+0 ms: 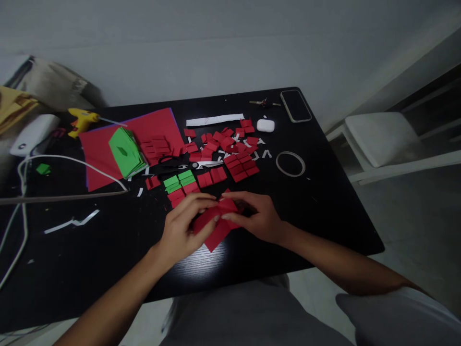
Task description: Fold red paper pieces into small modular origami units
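1. Red paper (213, 240) is pinched by both hands, left hand (185, 223) and right hand (259, 216), thumbs close together, over the near part of the tabletop (288, 250); whether it rests there cannot be told.
2. Judged risk: a crease could be skewed if the paper is pulled unevenly.
3. Green folded pieces (179, 181), just beyond the left hand, could be scattered by a stray knuckle.
4. Fingers might be nicked on the scissors (205, 164) by careless reaching.

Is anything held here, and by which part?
Yes, red paper: the left hand holds its left side, the right hand its upper right.
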`<state>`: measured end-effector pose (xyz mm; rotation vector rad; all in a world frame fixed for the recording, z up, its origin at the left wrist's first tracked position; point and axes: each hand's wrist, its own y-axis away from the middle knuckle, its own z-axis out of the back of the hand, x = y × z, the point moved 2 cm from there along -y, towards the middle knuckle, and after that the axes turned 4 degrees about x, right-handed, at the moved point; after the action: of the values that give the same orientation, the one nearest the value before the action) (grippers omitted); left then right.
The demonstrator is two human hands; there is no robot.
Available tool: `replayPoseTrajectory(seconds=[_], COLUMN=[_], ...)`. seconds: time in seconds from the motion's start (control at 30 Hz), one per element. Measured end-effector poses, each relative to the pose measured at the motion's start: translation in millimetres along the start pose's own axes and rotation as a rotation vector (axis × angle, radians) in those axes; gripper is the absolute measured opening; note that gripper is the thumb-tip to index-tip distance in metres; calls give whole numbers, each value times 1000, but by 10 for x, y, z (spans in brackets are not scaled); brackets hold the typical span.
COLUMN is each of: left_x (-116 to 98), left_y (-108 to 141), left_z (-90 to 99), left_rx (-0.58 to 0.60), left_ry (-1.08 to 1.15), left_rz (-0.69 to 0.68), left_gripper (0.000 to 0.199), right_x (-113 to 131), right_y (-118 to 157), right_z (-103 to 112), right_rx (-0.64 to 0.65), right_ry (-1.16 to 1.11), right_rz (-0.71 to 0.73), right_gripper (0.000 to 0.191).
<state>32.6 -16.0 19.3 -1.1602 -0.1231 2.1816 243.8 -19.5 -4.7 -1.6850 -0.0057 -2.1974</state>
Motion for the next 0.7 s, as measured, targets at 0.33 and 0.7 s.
replayPoseTrajectory(seconds=[0.33, 0.7], left_x=[60, 2], left_y=[18, -35], left_z=[100, 84], left_rx=[19, 240], left_ry=[343, 237], left_rz=[63, 15], left_gripper=[36, 50], right_x=[-2, -62], right_y=[-18, -53], right_z=[-25, -47], right_rx=[-11, 116], right_ry=[-273, -524], right_rz=[-199, -395], right_gripper=[35, 35])
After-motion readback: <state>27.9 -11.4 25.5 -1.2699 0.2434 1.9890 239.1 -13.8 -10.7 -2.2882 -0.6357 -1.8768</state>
